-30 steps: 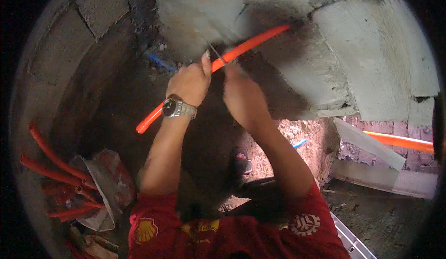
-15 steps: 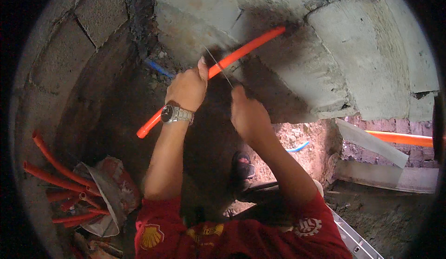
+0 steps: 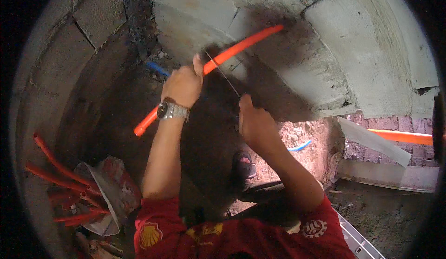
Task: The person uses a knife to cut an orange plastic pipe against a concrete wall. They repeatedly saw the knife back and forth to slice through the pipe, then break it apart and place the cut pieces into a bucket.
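An orange plastic pipe slants up to the right, in front of the grey block wall. My left hand, with a metal watch on its wrist, is wrapped round it below the middle, thumb lying along it. The pipe's lower end shows beyond the watch. My right hand is closed on one end of a thin saw blade. That blade lies across the pipe just above my left thumb, its far tip sticking out past the pipe. Its teeth are too fine to make out.
At lower left a whitish sack holds several short orange pipes. A blue pipe comes out by the wall corner. At right are a wall opening with a pale board, another orange pipe, and a metal ladder below.
My right hand has drawn back down and to the right, pulling the blade along across the pipe. The left hand and the pipe have shifted slightly left.
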{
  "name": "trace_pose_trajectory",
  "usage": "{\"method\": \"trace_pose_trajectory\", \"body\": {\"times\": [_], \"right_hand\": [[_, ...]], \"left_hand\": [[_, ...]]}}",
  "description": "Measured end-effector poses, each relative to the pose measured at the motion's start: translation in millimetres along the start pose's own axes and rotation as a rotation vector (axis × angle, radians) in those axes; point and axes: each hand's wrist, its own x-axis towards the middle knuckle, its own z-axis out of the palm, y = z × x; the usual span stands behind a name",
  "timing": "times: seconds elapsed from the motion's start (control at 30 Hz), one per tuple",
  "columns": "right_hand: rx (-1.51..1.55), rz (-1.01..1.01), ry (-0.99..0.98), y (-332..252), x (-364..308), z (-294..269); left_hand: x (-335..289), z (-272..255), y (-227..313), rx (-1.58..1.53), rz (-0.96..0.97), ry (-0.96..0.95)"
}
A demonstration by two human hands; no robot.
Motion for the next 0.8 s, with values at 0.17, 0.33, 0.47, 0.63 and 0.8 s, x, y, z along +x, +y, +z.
{"method": "trace_pose_trajectory", "body": {"times": [0.17, 0.33, 0.47, 0.63, 0.8], "right_hand": [[0.057, -0.143, 0.099, 23, 10, 5], [0.149, -0.063, 0.032, 41, -52, 9], [0.223, -0.054, 0.193, 47, -62, -2], [0.1, -0.116, 0.226, 32, -34, -9], [0.001, -0.13, 0.172, 16, -10, -10]], "left_hand": [[5, -13, 2, -0.045, 0.041, 0.013], [-18, -23, 15, 0.02, 0.028, 0.051], [-30, -30, 21, 0.017, 0.086, 0.005], [-28, -24, 14, -0.031, 0.122, 0.026], [-23, -20, 8, -0.07, 0.172, 0.007]]}}
